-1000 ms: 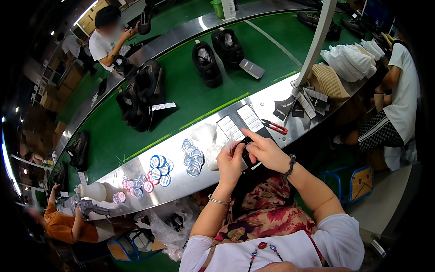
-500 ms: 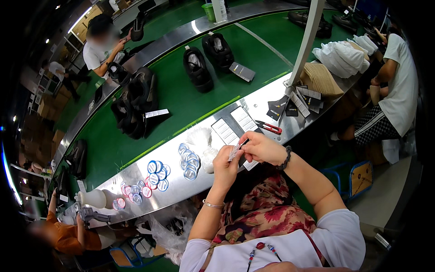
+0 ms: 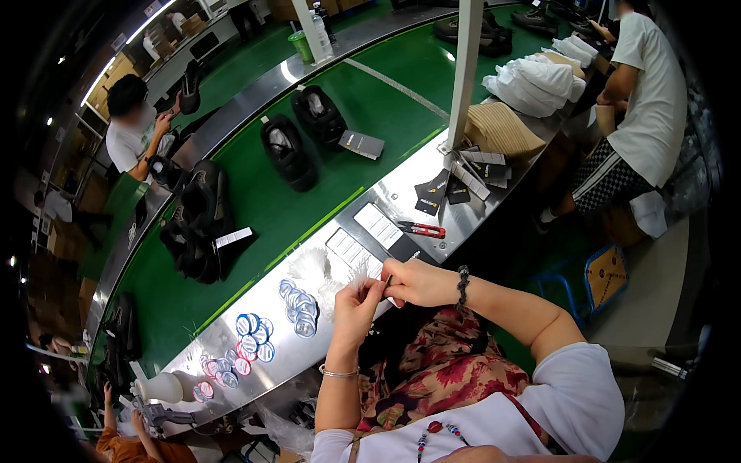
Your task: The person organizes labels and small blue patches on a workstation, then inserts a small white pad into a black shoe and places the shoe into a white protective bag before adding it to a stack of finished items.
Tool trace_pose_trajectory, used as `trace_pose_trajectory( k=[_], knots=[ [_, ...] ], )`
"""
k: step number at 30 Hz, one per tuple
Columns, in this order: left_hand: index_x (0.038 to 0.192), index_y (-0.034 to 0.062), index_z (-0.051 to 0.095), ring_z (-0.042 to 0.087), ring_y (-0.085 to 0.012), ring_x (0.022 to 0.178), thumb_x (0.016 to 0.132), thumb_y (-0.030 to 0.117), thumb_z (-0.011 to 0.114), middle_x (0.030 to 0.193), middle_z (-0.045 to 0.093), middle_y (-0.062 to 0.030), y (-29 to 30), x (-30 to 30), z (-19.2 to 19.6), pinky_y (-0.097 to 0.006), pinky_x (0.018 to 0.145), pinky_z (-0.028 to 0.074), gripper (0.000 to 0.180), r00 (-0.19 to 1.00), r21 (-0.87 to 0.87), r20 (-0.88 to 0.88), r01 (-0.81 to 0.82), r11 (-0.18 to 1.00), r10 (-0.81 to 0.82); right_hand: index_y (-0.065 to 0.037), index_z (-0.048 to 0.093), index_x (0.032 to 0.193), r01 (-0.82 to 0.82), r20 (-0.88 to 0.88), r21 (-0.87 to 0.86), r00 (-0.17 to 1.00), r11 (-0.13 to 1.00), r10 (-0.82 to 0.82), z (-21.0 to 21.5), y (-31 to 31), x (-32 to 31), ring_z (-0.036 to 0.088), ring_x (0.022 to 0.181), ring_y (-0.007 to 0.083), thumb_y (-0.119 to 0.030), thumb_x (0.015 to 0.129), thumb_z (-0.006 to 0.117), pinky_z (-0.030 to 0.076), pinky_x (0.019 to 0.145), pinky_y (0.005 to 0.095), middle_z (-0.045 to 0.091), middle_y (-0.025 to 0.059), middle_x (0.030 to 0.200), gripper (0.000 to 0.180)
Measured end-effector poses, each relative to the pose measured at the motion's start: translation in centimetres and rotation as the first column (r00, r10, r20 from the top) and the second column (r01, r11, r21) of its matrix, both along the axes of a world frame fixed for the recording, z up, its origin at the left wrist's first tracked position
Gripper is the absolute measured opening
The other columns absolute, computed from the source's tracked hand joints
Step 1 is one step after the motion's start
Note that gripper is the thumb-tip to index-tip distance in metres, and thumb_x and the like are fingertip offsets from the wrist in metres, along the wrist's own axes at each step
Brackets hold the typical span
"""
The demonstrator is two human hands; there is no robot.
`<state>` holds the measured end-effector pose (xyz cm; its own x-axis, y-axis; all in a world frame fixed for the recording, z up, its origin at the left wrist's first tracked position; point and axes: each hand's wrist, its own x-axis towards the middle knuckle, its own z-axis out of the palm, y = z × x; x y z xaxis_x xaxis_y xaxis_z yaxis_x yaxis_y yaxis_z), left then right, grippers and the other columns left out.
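My left hand (image 3: 353, 315) is closed with thumb and finger pinched on a small bunch of thin clear plastic strands (image 3: 360, 270), which fan up above its fingers. My right hand (image 3: 423, 283) is also closed, its fingertips meeting those of the left over the table's near edge. Something small and dark shows between the fingertips, too covered to name. Just beyond the hands lie a white-faced tag (image 3: 378, 225) and another one (image 3: 350, 251). Red-handled snips (image 3: 421, 230) rest to their right. Left of the hands sits a loose bundle of similar strands (image 3: 309, 264).
Round blue-rimmed stickers (image 3: 299, 309) lie in piles leftward. Dark shoes (image 3: 288, 154) stand on the green belt (image 3: 262, 212). A white post (image 3: 463, 73) rises beside black tags (image 3: 432, 193) and beige pads (image 3: 505, 130). Other people work at left and right.
My view has shifted, so the table sits further left. My hands have come closer together, fingertips now touching, and the strands in the left hand spread upward more visibly.
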<state>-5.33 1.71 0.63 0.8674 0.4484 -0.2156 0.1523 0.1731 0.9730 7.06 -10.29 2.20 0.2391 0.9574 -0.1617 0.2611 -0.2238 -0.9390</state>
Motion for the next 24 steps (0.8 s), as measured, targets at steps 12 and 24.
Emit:
trace_pose_trajectory(
  k=[12, 24],
  knots=[
    [0.077, 0.0003, 0.057, 0.035, -0.0017, 0.044, 0.086, 0.010, 0.056, 0.067, 0.053, -0.0008, 1.6, 1.2, 0.0, -0.017, 0.039, 0.024, 0.013, 0.940, -0.043, 0.148, -0.303, 0.952, 0.306, -0.008, 0.061, 0.092, 0.089, 0.319, -0.006, 0.944, 0.996, -0.082, 1.2, -5.9, 5.1, 0.055, 0.083, 0.0218, -0.017, 0.083, 0.058, 0.043, 0.076, 0.0321, 0.056, 0.0106, 0.084, 0.014],
    [0.094, -0.0037, 0.057, 0.035, -0.0027, 0.048, 0.086, 0.012, 0.057, 0.078, 0.057, -0.0065, -0.8, 3.6, -2.2, -0.017, 0.040, 0.025, 0.017, 0.998, -0.380, -0.012, -0.055, 0.923, 0.054, -0.004, 0.059, 0.088, 0.660, 0.717, 0.129, 0.454, 0.740, -0.529, -0.2, -8.3, 14.3, 0.059, 0.081, 0.0342, -0.021, 0.082, 0.055, 0.046, 0.069, 0.0413, 0.061, 0.0154, 0.080, 0.018]
  ],
)
